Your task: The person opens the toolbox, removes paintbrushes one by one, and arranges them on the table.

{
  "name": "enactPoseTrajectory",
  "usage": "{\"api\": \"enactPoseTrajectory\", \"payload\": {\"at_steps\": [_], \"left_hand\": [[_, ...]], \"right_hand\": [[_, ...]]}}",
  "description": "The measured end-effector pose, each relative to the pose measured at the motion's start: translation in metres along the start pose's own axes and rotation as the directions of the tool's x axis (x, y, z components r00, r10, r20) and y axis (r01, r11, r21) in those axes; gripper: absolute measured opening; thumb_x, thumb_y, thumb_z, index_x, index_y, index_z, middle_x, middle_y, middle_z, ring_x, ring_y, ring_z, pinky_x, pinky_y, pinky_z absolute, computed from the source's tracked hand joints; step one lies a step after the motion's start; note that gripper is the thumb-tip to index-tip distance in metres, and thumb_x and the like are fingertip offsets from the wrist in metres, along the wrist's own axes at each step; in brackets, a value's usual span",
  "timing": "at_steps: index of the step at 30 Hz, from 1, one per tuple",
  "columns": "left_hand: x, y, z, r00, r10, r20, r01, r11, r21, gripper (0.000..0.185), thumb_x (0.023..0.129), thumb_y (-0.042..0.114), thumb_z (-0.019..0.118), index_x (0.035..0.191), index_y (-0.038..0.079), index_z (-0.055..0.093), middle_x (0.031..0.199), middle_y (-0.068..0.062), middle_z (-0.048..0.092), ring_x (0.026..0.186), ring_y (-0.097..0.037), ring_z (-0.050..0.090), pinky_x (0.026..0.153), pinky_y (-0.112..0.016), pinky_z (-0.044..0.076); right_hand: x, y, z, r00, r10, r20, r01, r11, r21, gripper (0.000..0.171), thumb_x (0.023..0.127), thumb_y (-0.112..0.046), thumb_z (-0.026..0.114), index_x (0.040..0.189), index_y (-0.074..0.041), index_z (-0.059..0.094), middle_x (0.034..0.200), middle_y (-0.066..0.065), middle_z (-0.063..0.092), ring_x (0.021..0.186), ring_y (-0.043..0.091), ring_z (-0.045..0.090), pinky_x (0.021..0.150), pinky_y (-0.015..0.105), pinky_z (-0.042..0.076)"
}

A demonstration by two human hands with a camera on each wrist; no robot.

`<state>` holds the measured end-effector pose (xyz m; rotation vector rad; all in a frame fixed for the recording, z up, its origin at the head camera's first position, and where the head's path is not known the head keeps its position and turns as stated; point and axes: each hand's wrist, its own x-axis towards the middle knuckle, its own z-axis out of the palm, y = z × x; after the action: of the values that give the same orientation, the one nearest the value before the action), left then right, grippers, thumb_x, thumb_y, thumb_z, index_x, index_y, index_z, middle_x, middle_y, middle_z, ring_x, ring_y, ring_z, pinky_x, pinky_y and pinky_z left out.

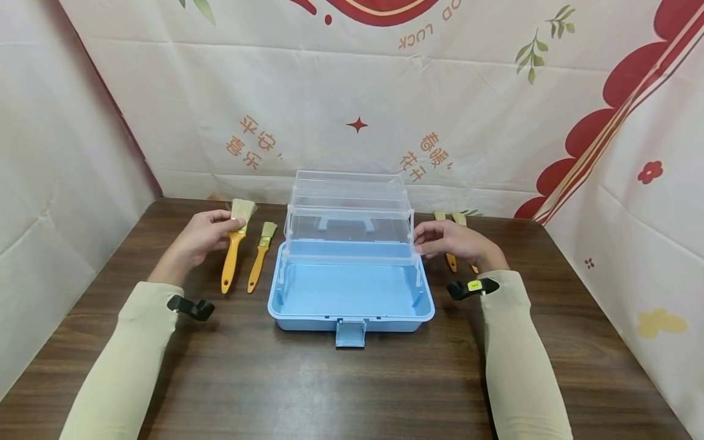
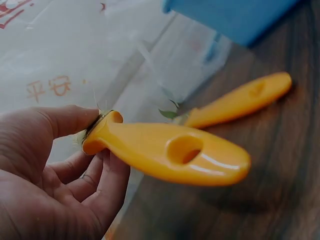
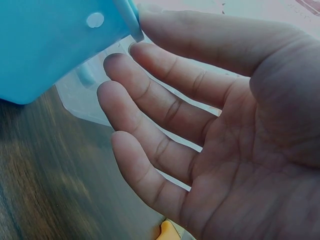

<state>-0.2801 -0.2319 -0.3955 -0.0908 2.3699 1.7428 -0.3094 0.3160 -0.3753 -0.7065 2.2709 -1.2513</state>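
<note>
A wide paintbrush (image 1: 231,260) with a yellow handle and pale bristles is pinched at its metal band by my left hand (image 1: 205,235). In the left wrist view its handle (image 2: 200,167) points away from the palm. A narrower yellow paintbrush (image 1: 258,261) lies just right of it on the table. The light blue toolbox (image 1: 308,325) stands at the centre, its clear upper part (image 1: 352,183) raised at the back. My right hand (image 1: 453,240) holds the box's right rim (image 3: 131,20) between thumb and index finger, the other fingers loosely bent.
Two more yellow-handled paintbrushes (image 1: 451,263) lie at the back right, partly hidden behind my right hand. The toolbox's front latch (image 1: 350,334) hangs down. A printed cloth (image 1: 352,79) rises behind the dark wooden table (image 1: 308,391), with cloth at both sides too.
</note>
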Motion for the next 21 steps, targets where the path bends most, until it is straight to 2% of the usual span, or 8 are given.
{"api": "enactPoseTrajectory", "payload": {"at_steps": [6,11,15,18,21], "left_hand": [[0.003,-0.007,0.0,0.999,-0.033,-0.015,0.034,0.998,0.055,0.059,0.112,0.033,0.067,0.151,-0.009,0.053,0.135,-0.015,0.058,0.105,-0.01,0.062,0.085,-0.021,0.059],[0.008,-0.01,0.002,0.998,-0.052,-0.018,0.053,0.996,0.074,0.063,0.111,0.033,0.067,0.155,-0.009,0.05,0.142,-0.019,0.056,0.108,-0.011,0.062,0.089,-0.023,0.06],[0.011,-0.012,0.003,0.998,-0.062,-0.023,0.063,0.995,0.08,0.063,0.111,0.032,0.067,0.156,-0.009,0.049,0.147,-0.02,0.055,0.115,-0.016,0.062,0.102,-0.034,0.059],[0.011,-0.014,0.004,0.997,-0.068,-0.027,0.07,0.993,0.09,0.065,0.112,0.031,0.066,0.159,-0.01,0.046,0.153,-0.024,0.052,0.125,-0.023,0.061,0.11,-0.043,0.054],[0.01,-0.014,0.004,0.997,-0.075,-0.031,0.078,0.993,0.094,0.066,0.112,0.028,0.065,0.161,-0.011,0.043,0.157,-0.028,0.05,0.133,-0.028,0.059,0.112,-0.046,0.052]], "right_hand": [[0.0,0.001,0.0,1.0,-0.002,-0.005,0.002,1.0,-0.003,0.024,0.104,-0.005,0.07,0.125,0.006,0.067,0.111,0.013,0.073,0.102,0.032,0.069,0.091,0.036,0.062],[-0.001,0.001,-0.001,1.0,-0.004,-0.006,0.004,1.0,0.006,0.024,0.104,-0.004,0.069,0.124,0.008,0.065,0.11,0.013,0.073,0.099,0.026,0.07,0.089,0.035,0.062],[-0.002,0.0,0.0,1.0,-0.002,-0.003,0.002,1.0,0.018,0.024,0.104,-0.004,0.069,0.125,0.009,0.064,0.109,0.012,0.073,0.099,0.022,0.07,0.089,0.035,0.062],[-0.001,0.001,0.0,1.0,-0.002,0.001,0.002,1.0,0.018,0.024,0.105,-0.004,0.069,0.124,0.009,0.064,0.109,0.012,0.073,0.099,0.022,0.07,0.089,0.035,0.062],[0.0,0.001,0.0,1.0,-0.008,0.005,0.008,1.0,0.018,0.023,0.105,-0.004,0.069,0.124,0.008,0.064,0.109,0.011,0.073,0.098,0.022,0.07,0.089,0.035,0.062]]}}
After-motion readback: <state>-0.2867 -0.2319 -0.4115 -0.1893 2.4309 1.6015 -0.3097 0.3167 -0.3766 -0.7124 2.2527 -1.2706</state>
